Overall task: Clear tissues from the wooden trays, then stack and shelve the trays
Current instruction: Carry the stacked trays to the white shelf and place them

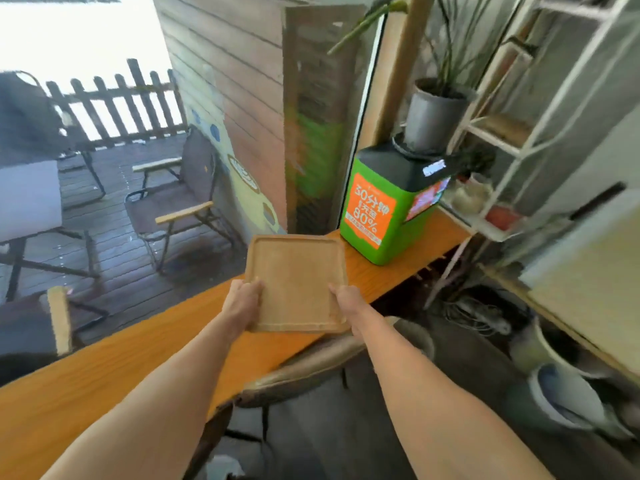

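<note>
L hand: left hand clamped on the near-left corner of the square light-wood tray w/ raised rim, thumb on top, fingers under and hidden.
R hand: right hand clamped on the near-right edge of the tray, thumb over the rim; fingers below not visible.
Tray pos: held in both hands, in front of the person, above the long orange-brown wooden counter; can't tell if its far edge touches the counter or floats just over it.
Tray tilt: near edge seems a bit raised, roughly flat otherwise; blur makes it hard to say.
Tray axis: nearly square, so no real long axis; sides run away from the body, toward the green and orange box-shaped machine w/ black top.
Tissues: none seen in the tray, inside looks bare.
Key relation: white open-frame metal shelf unit lies ahead and to the right of the tray, beyond the green machine; R hand is the nearer one to it.
Judgement: clearing looks done for this tray; prob. next is a swing right toward the shelf, w/ the grey plant pot on the machine close to that path.
Counts: hands 2; trays 1 for sure, can't tell if another sits under it; tissues 0; shelf units 1; green machines 1; pots on machine 1.
</note>
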The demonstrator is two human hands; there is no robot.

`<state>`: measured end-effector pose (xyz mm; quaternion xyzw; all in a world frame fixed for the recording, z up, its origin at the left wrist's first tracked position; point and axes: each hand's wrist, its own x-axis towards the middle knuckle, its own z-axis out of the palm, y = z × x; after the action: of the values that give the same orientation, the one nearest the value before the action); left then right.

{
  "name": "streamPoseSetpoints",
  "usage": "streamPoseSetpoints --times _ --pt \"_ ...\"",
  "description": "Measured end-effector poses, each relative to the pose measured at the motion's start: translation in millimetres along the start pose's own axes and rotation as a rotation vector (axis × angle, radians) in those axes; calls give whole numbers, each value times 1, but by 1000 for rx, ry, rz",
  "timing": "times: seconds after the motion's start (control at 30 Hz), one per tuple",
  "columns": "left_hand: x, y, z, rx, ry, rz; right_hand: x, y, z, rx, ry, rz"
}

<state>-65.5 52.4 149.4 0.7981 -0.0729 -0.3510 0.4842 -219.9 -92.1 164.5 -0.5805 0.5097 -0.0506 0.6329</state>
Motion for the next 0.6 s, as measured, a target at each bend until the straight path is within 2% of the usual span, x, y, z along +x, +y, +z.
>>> streamPoseSetpoints --times 0.17,0.43,0.6 --pt "-57 12 123 77 -70 107 -42 44 -130 0 169 -9" --pt "-141 49 320 284 -309 308 -111 126 -313 108 517 102" --pt "-169 71 400 251 -439 260 -133 144 -385 109 684 131"
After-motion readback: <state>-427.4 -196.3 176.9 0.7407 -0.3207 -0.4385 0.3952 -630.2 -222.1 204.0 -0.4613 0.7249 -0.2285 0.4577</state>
